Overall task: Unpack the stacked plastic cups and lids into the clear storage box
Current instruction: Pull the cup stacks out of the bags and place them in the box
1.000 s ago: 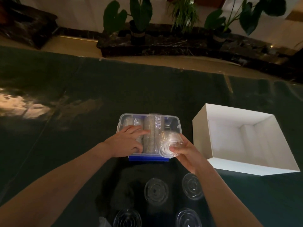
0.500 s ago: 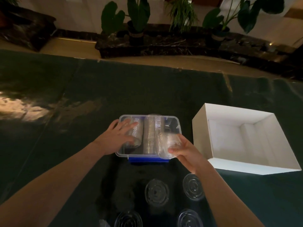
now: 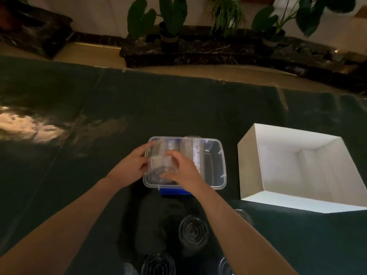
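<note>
Both hands are down in the clear storage box point(image 3: 219, 165). The right hand point(image 3: 183, 171) has its fingers curled over a see-through cup stack point(image 3: 161, 165) that lies on its side in the box. The thumb is under it, at the near end, so the hand grips the stack. The left hand point(image 3: 132, 165) is on the other side of the same stack. Its pointer finger is straight and reaches to the far corner of the box. Its other fingers seem bent against the plastic, but I cannot tell if they grip it or just push on it.

Just past the right fingers lies 1 more row of clear cups or lids point(image 3: 193, 153), also on its side. Beyond that row, the part of the box away from both hands looks bare.

The step in hand seems to be laying this stack down snug in the box. Next, both hands likely have to let go and lift out without knocking the rows.

Behind the wrists, on the dark green table point(image 3: 79, 116), lie at least 3 round clear lids point(image 3: 193, 232). They still need to go in. An open white cardboard box point(image 3: 297, 167) sits well off to the right-hand side.
</note>
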`<state>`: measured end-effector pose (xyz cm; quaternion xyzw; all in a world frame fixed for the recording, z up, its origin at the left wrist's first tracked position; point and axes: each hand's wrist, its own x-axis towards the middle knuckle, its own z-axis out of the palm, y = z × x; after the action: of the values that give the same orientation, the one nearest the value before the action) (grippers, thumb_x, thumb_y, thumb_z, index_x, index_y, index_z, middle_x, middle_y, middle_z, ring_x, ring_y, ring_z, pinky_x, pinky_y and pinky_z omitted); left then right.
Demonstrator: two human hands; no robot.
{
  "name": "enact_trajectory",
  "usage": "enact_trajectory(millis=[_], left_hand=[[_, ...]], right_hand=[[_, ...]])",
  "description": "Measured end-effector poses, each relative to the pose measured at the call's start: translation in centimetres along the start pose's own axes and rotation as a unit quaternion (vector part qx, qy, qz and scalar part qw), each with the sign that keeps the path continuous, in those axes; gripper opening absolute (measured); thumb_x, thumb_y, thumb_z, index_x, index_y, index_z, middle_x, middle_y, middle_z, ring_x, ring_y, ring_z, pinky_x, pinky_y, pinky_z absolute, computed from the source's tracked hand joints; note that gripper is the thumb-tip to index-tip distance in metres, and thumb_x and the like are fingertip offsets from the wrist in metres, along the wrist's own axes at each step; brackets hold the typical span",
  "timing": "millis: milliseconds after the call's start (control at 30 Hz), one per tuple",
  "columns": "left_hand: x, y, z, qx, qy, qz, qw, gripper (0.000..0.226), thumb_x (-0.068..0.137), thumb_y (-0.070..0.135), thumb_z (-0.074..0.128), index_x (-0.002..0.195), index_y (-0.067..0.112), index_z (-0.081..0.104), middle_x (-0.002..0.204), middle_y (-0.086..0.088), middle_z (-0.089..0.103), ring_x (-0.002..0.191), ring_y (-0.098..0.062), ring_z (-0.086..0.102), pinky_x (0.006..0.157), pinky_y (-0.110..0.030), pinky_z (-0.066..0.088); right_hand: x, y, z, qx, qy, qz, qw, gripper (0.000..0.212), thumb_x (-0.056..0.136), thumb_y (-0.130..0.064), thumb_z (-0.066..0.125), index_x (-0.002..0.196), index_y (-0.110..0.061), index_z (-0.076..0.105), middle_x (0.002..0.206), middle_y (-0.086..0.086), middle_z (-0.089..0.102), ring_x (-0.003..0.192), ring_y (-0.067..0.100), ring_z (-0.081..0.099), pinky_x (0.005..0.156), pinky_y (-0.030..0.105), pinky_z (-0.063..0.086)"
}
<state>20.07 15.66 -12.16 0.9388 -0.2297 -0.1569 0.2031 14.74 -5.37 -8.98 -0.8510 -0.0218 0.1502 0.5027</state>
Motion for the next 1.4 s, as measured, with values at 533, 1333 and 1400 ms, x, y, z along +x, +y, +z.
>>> enact_trajectory(millis=[533, 1333, 1400], left_hand=[[-3.5, 2.8, 3.8, -0.086, 0.083, -0.025, 0.993, 0.053, 0.099, 0.044, 0.032, 0.150, 0.034, 0.022, 0.163, 0.001, 0.001, 0.146, -0.014, 0.005, 0.117, -0.037, 0.017], [-2.2, 3.6, 5.8, -0.399, 0.102, -0.237, 0.880, 0.050, 0.102, 0.045, 0.032, 0.142, 0.059, 0.006, 0.152, 0.003, 0.039, 0.124, -0.015, 0.049, 0.105, -0.047, 0.037], [-2.2, 3.6, 5.8, -0.377, 0.099, -0.230, 0.892, 0.050, 0.101, 0.046, 0.033, 0.140, 0.060, 0.005, 0.149, 0.004, 0.042, 0.114, -0.007, 0.049, 0.103, -0.045, 0.039]], right_hand=[[-1.5, 2.0, 5.5, -0.249, 0.122, -0.145, 0.950, 0.052, 0.083, -0.021, 0.057, 0.132, -0.019, 0.043, 0.133, 0.002, 0.043, 0.120, 0.016, 0.041, 0.105, 0.036, 0.039], [2.4, 6.3, -2.6, 0.153, 0.074, 0.232, 0.958, 0.077, 0.093, -0.062, 0.044, 0.145, -0.055, -0.012, 0.162, 0.004, 0.013, 0.140, 0.036, 0.033, 0.107, 0.060, 0.036], [2.6, 6.4, -2.8, 0.077, 0.069, 0.232, 0.967, 0.079, 0.093, -0.065, 0.040, 0.148, -0.047, -0.013, 0.161, 0.008, 0.017, 0.138, 0.036, 0.037, 0.107, 0.061, 0.036]])
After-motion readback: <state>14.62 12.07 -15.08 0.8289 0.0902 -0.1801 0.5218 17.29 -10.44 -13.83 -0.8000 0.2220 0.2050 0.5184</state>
